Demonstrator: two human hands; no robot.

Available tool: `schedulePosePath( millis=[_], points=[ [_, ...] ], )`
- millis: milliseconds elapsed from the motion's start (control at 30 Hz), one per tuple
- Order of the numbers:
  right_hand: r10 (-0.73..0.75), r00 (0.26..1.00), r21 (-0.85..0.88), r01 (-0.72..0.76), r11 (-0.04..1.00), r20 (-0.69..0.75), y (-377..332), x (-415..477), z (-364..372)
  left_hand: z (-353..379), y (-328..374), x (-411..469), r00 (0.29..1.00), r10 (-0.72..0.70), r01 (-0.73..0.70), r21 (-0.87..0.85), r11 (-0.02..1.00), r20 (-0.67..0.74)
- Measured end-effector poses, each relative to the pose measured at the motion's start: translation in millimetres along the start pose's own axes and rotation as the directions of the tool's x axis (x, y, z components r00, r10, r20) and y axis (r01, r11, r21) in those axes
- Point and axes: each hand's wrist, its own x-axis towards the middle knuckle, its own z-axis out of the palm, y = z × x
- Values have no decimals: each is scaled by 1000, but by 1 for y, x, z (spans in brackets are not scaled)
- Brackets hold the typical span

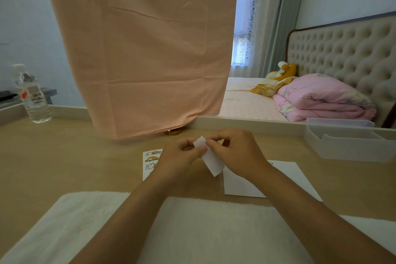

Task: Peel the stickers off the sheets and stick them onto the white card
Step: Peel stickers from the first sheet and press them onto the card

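While you hold both hands raised just above the tabletop (64, 156), the paper strip (212, 163) sits between them, pinched at its upper end. Your left hand (182, 156) has its fingers (199, 150) curled in and grips the strip's upper left edge; your right hand (235, 152) bends its fingers (214, 141) onto the same end from the other side, so both hands grasp the strip. Its plain white face is turned toward you. The strip's long axis runs on a slant, from the pinched end at upper left down to a free end at lower right, and that free end points toward the near left corner of the white card (242, 186). The card lies flat on the tabletop under your right wrist, with its far right part showing beyond your forearm and a small mark near its far edge that is too small to make out. To the left of your left hand lies a sticker sheet (150, 158), flat, its long axis running from you toward the far edge, partly covered by that hand; a rainbow and cartoon animals show on it. A white cloth (203, 231) lies under your forearms. A peach cloth (145, 49) hangs ahead, a water bottle (32, 96) stands far left, and a clear plastic box (347, 141) sits far right.
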Motion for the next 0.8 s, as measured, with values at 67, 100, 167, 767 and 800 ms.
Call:
schedulePosePath(
  millis=[67,100,167,767,800],
  points=[
    [-8,1000,14,8,1000,-13,0,0,1,0,0,1,1000,-18,18,-19,1000,-9],
    [-14,1000,22,14,1000,-22,-1,0,1,0,0,0,999,-31,30,-30,999,-11],
    [-32,998,39,34,999,-56,-3,-1,2,1,0,0,999,-51,51,-53,997,-8],
    [42,998,26,-43,999,41,-9,1,-5,3,1,-3,983,139,-138,22,990,-119],
    [64,997,55,-66,996,51,-9,1,-6,2,1,-2,981,147,-145,24,989,-124]
  ],
)
